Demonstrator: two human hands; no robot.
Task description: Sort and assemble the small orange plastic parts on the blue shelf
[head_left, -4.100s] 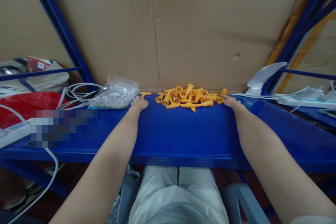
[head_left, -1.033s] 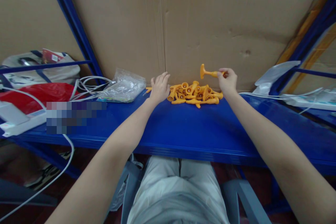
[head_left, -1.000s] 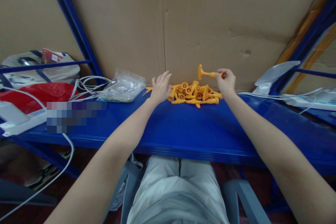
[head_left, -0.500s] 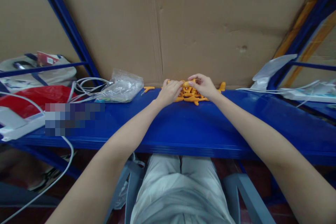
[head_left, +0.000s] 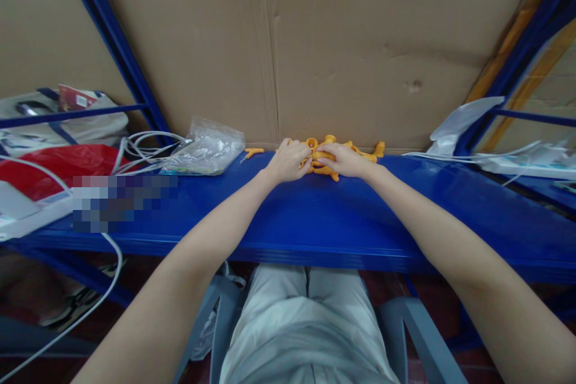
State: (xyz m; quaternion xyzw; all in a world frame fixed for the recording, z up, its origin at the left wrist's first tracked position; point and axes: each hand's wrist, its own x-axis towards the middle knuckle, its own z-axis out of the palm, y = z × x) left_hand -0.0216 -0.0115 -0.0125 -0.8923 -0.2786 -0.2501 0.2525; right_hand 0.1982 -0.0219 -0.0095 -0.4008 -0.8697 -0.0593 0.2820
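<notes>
Several orange plastic pieces [head_left: 329, 140] lie in a heap at the back of the blue tabletop [head_left: 315, 216], against the cardboard. My left hand [head_left: 289, 160] is at the heap's left side, its fingers curled around something I cannot make out. From the right, my right hand [head_left: 339, 159] reaches onto the pieces with bent fingers closed on an orange piece [head_left: 323, 156]. The fingertips of both hands are close together. Apart from the heap, to the left, lies an orange piece with a metal spiral [head_left: 254, 150].
A clear plastic bag [head_left: 209, 147] and white cables [head_left: 144, 150] lie left of the hands, near a red bag [head_left: 67, 168]. White power strips [head_left: 517, 165] are at both sides. Blue posts [head_left: 112, 42] frame the cardboard [head_left: 360, 42]. Another person's foot shows at the lower left.
My right hand has come down and slightly left onto the heap. My left hand's fingers have shifted lower, and more orange pieces show behind the hands.
</notes>
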